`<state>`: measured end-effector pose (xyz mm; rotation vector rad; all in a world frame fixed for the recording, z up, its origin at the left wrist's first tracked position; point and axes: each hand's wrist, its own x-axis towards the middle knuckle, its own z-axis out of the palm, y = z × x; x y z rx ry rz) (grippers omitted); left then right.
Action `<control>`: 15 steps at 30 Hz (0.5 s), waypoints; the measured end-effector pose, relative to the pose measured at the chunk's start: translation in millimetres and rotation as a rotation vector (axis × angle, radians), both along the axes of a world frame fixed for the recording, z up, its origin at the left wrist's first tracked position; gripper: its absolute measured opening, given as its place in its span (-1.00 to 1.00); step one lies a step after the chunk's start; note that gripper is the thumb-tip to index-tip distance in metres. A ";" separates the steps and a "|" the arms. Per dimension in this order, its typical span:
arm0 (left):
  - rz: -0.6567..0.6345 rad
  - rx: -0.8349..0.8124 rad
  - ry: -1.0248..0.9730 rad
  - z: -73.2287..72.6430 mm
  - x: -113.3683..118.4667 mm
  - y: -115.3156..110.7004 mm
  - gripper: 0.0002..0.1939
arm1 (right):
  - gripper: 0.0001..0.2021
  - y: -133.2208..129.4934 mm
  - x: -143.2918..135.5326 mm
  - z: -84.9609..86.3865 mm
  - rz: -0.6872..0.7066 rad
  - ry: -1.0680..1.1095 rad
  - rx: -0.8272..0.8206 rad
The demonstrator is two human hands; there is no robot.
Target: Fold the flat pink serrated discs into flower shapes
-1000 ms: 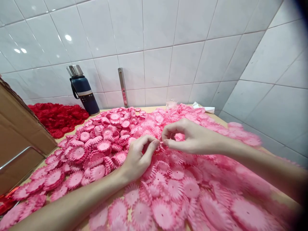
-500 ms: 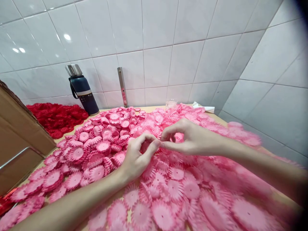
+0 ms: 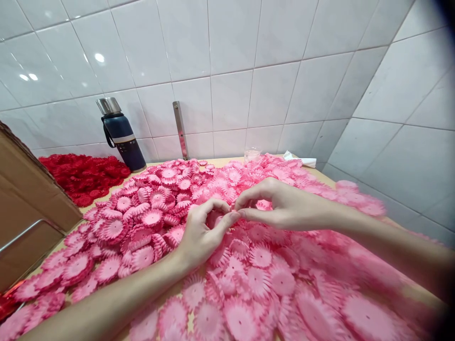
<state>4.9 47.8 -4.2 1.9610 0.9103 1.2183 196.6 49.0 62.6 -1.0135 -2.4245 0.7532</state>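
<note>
Above the middle of a wide heap of pink scalloped flower discs (image 3: 261, 255), my two hands meet fingertip to fingertip. My left hand (image 3: 208, 229) is closed in a pinch, thumb against bent forefinger. From the right, my right hand (image 3: 275, 203) pinches at the same spot, its thumb tip touching the left thumb tip. A small pinkish bit shows between the fingertips, but what they hold is mostly hidden. The discs around have fringed edges, and many show a small centre hole; some lie in stacks, others flat.
A dark blue flask (image 3: 122, 135) with a steel cap stands at the back left, beside a pile of red pieces (image 3: 85, 175). A cardboard box (image 3: 31, 203) borders the left side. Against the tiled wall are a metal strip (image 3: 180, 130), a clear cup (image 3: 252, 154) and white paper (image 3: 305, 162).
My right hand's bent fingers have shifted slightly left at the pinch, and a pinkish bit now shows between the fingertips. The heap looks the same.
</note>
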 end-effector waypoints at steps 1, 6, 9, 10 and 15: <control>0.001 0.009 0.002 -0.3 -0.1 0.2 -0.81 | -0.80 0.0 0.1 0.2 -0.003 -0.006 0.004; 0.004 0.038 0.005 -1.6 -0.5 1.0 -0.85 | -0.79 0.7 1.2 -0.2 -0.010 -0.019 0.007; -0.001 0.045 -0.019 -1.7 -0.4 0.8 -0.86 | -0.77 0.6 1.9 0.0 -0.021 -0.017 -0.014; 0.000 0.047 -0.024 -1.7 -0.4 0.6 -0.86 | -0.77 0.4 2.0 0.3 -0.021 -0.014 -0.014; 0.030 0.058 -0.014 -1.0 -0.5 -0.8 -0.87 | -0.78 -0.4 1.2 2.7 -0.027 -0.007 -0.041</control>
